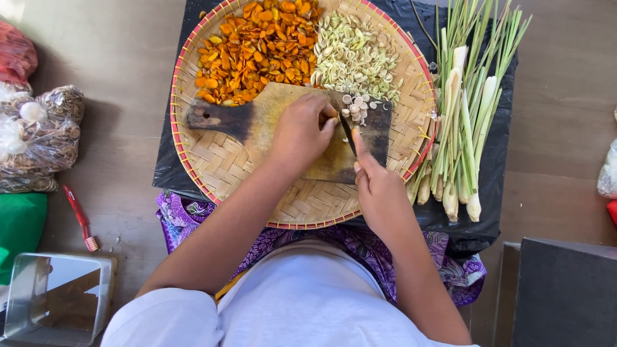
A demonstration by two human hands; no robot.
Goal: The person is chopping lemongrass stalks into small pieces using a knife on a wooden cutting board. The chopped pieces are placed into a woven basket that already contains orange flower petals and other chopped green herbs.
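Observation:
A round woven bamboo tray holds a dark wooden cutting board. My left hand presses a small pale stalk piece down on the board, fingers curled over it. My right hand grips a knife, its thin blade standing on the board just right of my left fingertips. Small pale lemongrass slices lie on the board's far edge. Behind them sit a heap of sliced lemongrass and a heap of orange turmeric slices.
Whole lemongrass stalks lie on black plastic sheet right of the tray. Plastic bags of dried goods sit at left, with a red-handled brush and a metal tin. A dark box stands at lower right.

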